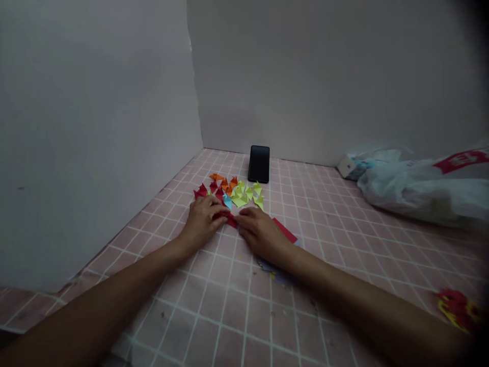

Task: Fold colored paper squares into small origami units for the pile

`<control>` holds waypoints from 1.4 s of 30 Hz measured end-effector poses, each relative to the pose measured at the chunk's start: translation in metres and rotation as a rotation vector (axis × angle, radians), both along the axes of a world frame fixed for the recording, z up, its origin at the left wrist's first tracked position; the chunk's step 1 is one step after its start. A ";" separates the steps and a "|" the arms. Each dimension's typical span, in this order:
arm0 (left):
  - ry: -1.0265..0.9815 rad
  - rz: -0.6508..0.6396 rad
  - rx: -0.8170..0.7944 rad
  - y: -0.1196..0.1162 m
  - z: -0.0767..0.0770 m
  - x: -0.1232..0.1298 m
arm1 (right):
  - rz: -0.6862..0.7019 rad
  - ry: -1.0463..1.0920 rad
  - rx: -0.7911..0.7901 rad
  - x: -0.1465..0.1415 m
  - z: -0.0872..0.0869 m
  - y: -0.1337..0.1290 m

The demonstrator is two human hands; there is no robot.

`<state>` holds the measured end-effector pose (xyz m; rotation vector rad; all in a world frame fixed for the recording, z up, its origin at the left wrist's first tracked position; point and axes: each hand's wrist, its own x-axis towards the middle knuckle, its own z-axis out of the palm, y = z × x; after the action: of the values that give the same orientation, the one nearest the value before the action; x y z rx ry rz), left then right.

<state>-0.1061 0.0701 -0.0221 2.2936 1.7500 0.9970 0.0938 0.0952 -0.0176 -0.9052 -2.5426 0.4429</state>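
Note:
Between my two hands lies a small piece of folded red paper (231, 221) on the checked tabletop. My left hand (204, 219) grips its left side with fingers and thumb pressed together. From the right, my right hand (260, 230) pinches the other side; its fingers partly hide the paper. Just beyond them stand several small folded paper pieces: red ones (200, 191), orange ones (229, 184), yellow-green ones (240, 194) and a blue one (227, 201). Beside my right wrist is a flat red paper sheet (284, 230).
A black phone (259, 164) leans upright near the back wall. At the right lies a white plastic bag (416, 183) with a box (349, 166) beside it. A red and yellow object (458, 308) is at the lower right. Coloured scraps (275, 272) lie under my right forearm.

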 end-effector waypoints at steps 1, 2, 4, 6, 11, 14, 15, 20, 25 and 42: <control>0.005 0.001 0.001 0.000 0.000 0.000 | -0.004 -0.001 0.001 0.000 -0.001 0.000; 0.009 0.001 0.003 0.000 0.001 0.000 | -0.006 -0.001 0.003 0.001 -0.001 0.000; 0.013 -0.002 0.009 0.001 0.000 -0.001 | -0.007 0.003 0.009 0.001 -0.001 -0.001; 0.012 -0.009 0.015 0.002 -0.001 -0.001 | -0.004 -0.002 0.013 0.000 0.000 -0.001; 0.008 -0.033 0.022 0.003 -0.003 -0.001 | -0.011 -0.020 0.011 0.000 0.001 -0.002; 0.025 -0.030 0.013 0.004 -0.004 0.000 | -0.014 -0.022 0.017 0.000 -0.002 -0.001; 0.033 -0.024 0.008 0.005 -0.005 0.000 | -0.015 -0.017 0.021 0.000 -0.003 -0.001; 0.050 -0.011 -0.005 0.006 -0.008 0.000 | -0.012 0.023 0.038 -0.002 -0.005 -0.001; 0.051 -0.014 -0.011 0.006 -0.009 0.001 | 0.031 0.051 -0.003 0.001 -0.002 0.002; -0.176 -0.176 0.193 -0.013 0.014 0.011 | -0.125 0.624 -0.724 0.004 0.015 -0.003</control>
<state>-0.0956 0.0570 -0.0080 2.3362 1.4139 1.3370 0.0982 0.0924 -0.0031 -0.9446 -1.7406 1.4062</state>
